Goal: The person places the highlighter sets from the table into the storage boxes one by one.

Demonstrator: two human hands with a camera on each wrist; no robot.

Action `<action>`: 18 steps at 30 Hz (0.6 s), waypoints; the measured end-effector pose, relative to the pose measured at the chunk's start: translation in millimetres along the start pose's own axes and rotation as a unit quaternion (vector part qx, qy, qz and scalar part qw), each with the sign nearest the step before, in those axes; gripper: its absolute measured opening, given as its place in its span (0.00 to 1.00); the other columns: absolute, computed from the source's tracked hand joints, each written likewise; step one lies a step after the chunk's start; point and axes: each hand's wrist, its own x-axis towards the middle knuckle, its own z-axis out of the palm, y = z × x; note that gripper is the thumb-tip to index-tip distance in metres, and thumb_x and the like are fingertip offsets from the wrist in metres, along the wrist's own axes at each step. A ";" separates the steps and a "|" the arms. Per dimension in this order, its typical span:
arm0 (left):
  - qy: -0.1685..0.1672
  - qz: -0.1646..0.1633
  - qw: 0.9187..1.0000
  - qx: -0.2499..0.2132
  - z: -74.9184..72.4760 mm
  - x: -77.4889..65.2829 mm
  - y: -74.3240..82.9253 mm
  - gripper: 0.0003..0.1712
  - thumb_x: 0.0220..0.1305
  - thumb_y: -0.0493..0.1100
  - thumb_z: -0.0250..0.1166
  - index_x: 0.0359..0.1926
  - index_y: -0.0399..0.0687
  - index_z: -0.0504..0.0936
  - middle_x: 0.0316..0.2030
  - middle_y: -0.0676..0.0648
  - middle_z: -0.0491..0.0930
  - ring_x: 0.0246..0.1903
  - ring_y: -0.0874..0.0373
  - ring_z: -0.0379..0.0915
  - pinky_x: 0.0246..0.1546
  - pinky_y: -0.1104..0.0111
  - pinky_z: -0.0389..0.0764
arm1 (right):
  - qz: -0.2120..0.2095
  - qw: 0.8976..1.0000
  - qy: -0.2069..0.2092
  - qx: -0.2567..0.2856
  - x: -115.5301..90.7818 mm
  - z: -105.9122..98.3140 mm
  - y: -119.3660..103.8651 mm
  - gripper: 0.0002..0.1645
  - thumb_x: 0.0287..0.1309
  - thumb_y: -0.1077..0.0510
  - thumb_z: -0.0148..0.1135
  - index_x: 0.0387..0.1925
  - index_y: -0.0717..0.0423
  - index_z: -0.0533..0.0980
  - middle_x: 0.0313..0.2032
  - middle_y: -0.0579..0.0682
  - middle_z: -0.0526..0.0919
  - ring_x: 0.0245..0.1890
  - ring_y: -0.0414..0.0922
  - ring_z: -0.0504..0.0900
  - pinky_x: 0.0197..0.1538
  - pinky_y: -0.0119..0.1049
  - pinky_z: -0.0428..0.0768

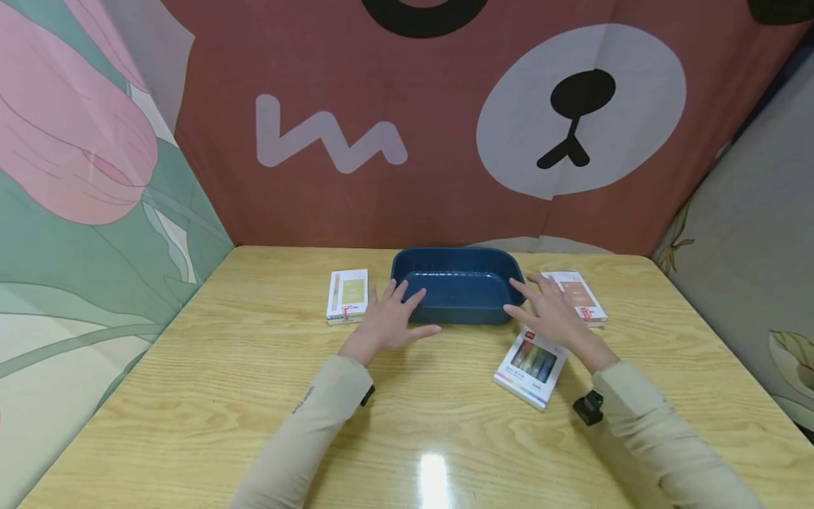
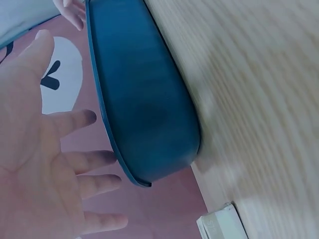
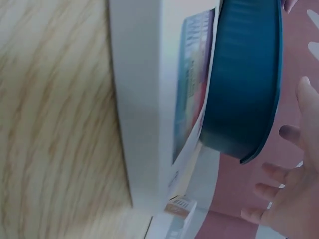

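A dark blue rectangular basin (image 1: 458, 314) stands toward the back of the wooden table. My left hand (image 1: 389, 322) hovers at its left front corner, fingers spread and straight; in the left wrist view the fingertips (image 2: 102, 158) come close to the rim, and whether they touch I cannot tell. At the basin's right end is my right hand (image 1: 548, 311), its fingers also spread, holding nothing. Below that hand lies a white box with a clear window (image 1: 533, 366) showing colored sticks inside. The right hand and wrist partly cover a second white box with an orange panel (image 1: 579, 295).
Left of the basin lies a white box with a yellow-green panel (image 1: 347, 295). The wooden table (image 1: 254, 424) meets a wall cloth printed with a bear (image 1: 331, 205) behind the basin. Printed cloth also lines the left and right sides.
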 end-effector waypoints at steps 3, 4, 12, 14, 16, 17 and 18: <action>0.000 0.004 1.000 -0.004 0.4 -0.7 -1.5 0.47 0.53 0.75 0.45 0.67 0.54 0.55 0.65 0.39 0.52 0.64 0.42 0.40 0.57 0.43 0.43 | 0.002 0.999 0.013 0.031 2.4 2.7 6.0 0.37 0.59 0.41 0.50 0.63 0.60 0.61 0.56 0.67 0.60 0.58 0.64 0.54 0.53 0.63 0.53; 0.000 0.005 1.000 -0.003 0.6 -1.0 -2.1 0.47 0.53 0.74 0.46 0.67 0.54 0.55 0.64 0.39 0.53 0.64 0.43 0.41 0.57 0.44 0.43 | 0.005 0.999 0.014 0.042 3.3 3.4 8.0 0.37 0.60 0.41 0.50 0.62 0.60 0.61 0.55 0.67 0.62 0.57 0.64 0.55 0.52 0.62 0.54; 0.006 0.023 1.000 -0.008 1.5 -3.2 -6.2 0.45 0.54 0.71 0.50 0.66 0.52 0.59 0.63 0.40 0.57 0.64 0.45 0.45 0.56 0.45 0.49 | 0.029 0.990 -0.008 0.141 11.1 3.8 18.6 0.36 0.62 0.43 0.47 0.62 0.64 0.60 0.53 0.71 0.65 0.59 0.65 0.54 0.59 0.59 0.44; 0.008 0.026 1.000 -0.011 1.6 -3.6 -7.2 0.44 0.54 0.70 0.51 0.66 0.51 0.59 0.62 0.40 0.58 0.64 0.45 0.45 0.56 0.45 0.49 | 0.024 0.989 -0.005 0.148 13.4 3.7 19.6 0.35 0.63 0.46 0.48 0.62 0.66 0.60 0.44 0.67 0.71 0.53 0.62 0.62 0.60 0.57 0.43; 0.010 0.026 1.000 -0.013 1.6 -3.9 -8.1 0.44 0.54 0.70 0.51 0.66 0.51 0.59 0.63 0.40 0.58 0.64 0.45 0.45 0.57 0.45 0.50 | 0.017 0.989 0.003 0.149 15.9 4.0 20.2 0.32 0.62 0.49 0.50 0.60 0.67 0.61 0.35 0.62 0.72 0.44 0.59 0.68 0.60 0.55 0.44; 0.011 0.026 1.000 -0.013 1.5 -3.9 -8.6 0.44 0.54 0.69 0.52 0.66 0.51 0.60 0.63 0.40 0.58 0.64 0.45 0.45 0.57 0.46 0.50 | 0.016 0.989 0.006 0.149 16.9 4.2 20.6 0.31 0.62 0.50 0.51 0.60 0.68 0.62 0.32 0.59 0.72 0.40 0.57 0.69 0.59 0.55 0.49; 0.013 0.026 0.999 -0.013 1.4 -3.9 -9.1 0.44 0.54 0.69 0.52 0.66 0.50 0.60 0.62 0.40 0.58 0.64 0.45 0.45 0.57 0.46 0.50 | 0.018 0.989 0.007 0.149 18.1 4.3 20.8 0.31 0.62 0.51 0.51 0.59 0.68 0.62 0.31 0.58 0.71 0.37 0.55 0.69 0.57 0.54 0.53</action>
